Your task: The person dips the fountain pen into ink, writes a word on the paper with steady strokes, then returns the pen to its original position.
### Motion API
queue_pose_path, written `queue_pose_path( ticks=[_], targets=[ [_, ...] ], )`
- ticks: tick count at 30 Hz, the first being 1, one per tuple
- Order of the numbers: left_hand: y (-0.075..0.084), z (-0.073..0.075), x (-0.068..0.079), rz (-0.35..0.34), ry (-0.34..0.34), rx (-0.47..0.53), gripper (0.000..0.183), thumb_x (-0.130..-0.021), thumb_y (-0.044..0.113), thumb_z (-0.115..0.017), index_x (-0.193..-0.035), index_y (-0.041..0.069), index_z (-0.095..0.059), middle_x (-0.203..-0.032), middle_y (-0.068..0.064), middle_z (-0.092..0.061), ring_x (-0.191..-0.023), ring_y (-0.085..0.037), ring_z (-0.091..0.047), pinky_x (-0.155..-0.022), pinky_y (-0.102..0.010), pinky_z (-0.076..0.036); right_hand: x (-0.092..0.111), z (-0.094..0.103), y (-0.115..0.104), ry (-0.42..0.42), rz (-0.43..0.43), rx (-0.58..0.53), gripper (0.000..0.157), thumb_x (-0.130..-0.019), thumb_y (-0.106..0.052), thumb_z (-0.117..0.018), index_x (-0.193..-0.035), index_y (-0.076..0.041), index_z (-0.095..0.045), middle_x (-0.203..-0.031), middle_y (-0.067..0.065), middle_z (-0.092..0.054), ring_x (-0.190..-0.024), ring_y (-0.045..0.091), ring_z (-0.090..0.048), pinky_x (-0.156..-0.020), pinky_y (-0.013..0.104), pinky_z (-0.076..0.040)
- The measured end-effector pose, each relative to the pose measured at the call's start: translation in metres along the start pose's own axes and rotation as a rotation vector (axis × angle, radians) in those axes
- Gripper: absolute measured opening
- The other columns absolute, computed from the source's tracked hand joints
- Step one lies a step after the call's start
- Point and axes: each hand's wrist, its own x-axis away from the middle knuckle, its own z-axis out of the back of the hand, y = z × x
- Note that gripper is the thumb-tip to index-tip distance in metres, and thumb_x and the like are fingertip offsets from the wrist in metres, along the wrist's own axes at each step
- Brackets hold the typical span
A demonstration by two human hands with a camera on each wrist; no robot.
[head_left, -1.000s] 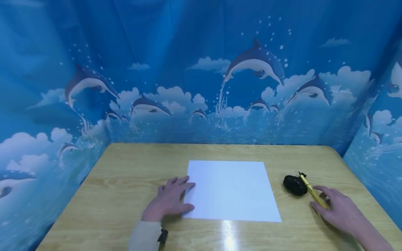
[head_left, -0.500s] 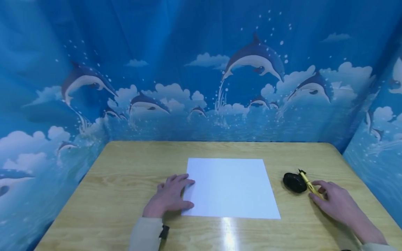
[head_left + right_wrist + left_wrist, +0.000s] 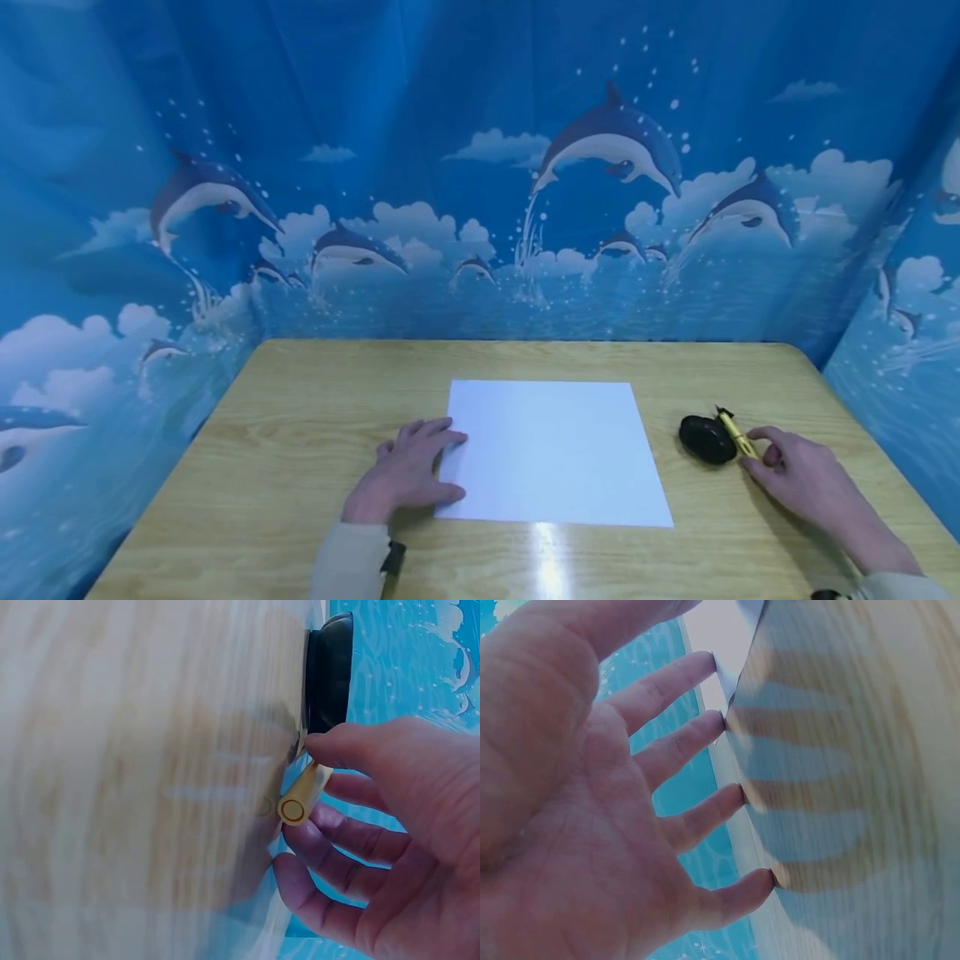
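My left hand [image 3: 408,471] lies with spread, fairly straight fingers at the left edge of a white sheet of paper [image 3: 555,454]. In the left wrist view, some fingertips [image 3: 705,664] touch the paper and others the tabletop. At the right, my right hand [image 3: 802,479] pinches a yellow, bamboo-like writing brush [image 3: 738,435] between thumb and fingers. Its dark tip points away from me, beside a glossy black oval object [image 3: 707,440]. The right wrist view shows the round butt end of the brush [image 3: 292,810] close to the table; whether it touches is unclear.
The light wooden table [image 3: 337,375] has rounded far corners. A blue curtain [image 3: 450,100] printed with dolphins stands behind it and at both sides. Light glares off the tabletop in front of the paper.
My right hand has moved slightly forward along the brush, and its fingers have closed on the handle. The left hand, paper and black object stay in place; the view shifts a little.
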Motion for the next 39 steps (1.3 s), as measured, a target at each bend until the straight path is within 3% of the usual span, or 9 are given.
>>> queue_pose_path(
  ticks=[13,27,32,39],
  targets=[
    [-0.002,-0.001,0.000,-0.004,-0.011,0.001,0.069,-0.080,0.040,-0.084,-0.143,0.026,-0.059,-0.164,-0.005,-0.039,-0.152,-0.044,-0.027,-0.112,-0.082,-0.022,0.004,-0.004,0.000,0.124,0.058,0.030,0.027,-0.085,-0.010,-0.076,-0.109,0.001,-0.070,-0.069,-0.007,-0.062,-0.059,-0.001,-0.047,-0.053,0.029,-0.041],
    [-0.002,0.000,0.000,-0.007,-0.005,0.006,0.069,-0.080,0.041,-0.084,-0.143,0.026,-0.059,-0.164,-0.005,-0.040,-0.152,-0.044,-0.028,-0.111,-0.083,-0.023,0.015,0.002,-0.012,0.268,0.098,-0.056,0.029,-0.087,-0.005,-0.065,-0.114,0.006,-0.069,-0.080,0.006,-0.069,-0.061,-0.005,-0.038,-0.048,0.024,-0.033],
    [-0.003,-0.001,0.000,-0.004,-0.005,-0.006,0.070,-0.080,0.042,-0.084,-0.143,0.027,-0.059,-0.164,-0.004,-0.039,-0.152,-0.043,-0.028,-0.111,-0.082,-0.023,0.018,0.003,-0.017,0.311,0.120,-0.072,0.029,-0.087,-0.004,-0.064,-0.114,0.006,-0.071,-0.088,0.020,-0.073,-0.063,-0.006,-0.040,-0.048,0.024,-0.035],
    [-0.002,-0.001,0.001,-0.006,-0.010,0.003,0.070,-0.080,0.043,-0.083,-0.143,0.027,-0.058,-0.165,-0.004,-0.038,-0.153,-0.043,-0.027,-0.112,-0.082,-0.022,0.022,0.002,-0.020,0.349,0.157,-0.077,0.027,-0.085,-0.002,-0.065,-0.110,0.002,-0.074,-0.088,0.019,-0.074,-0.064,-0.008,-0.042,-0.048,0.025,-0.037]
  ],
)
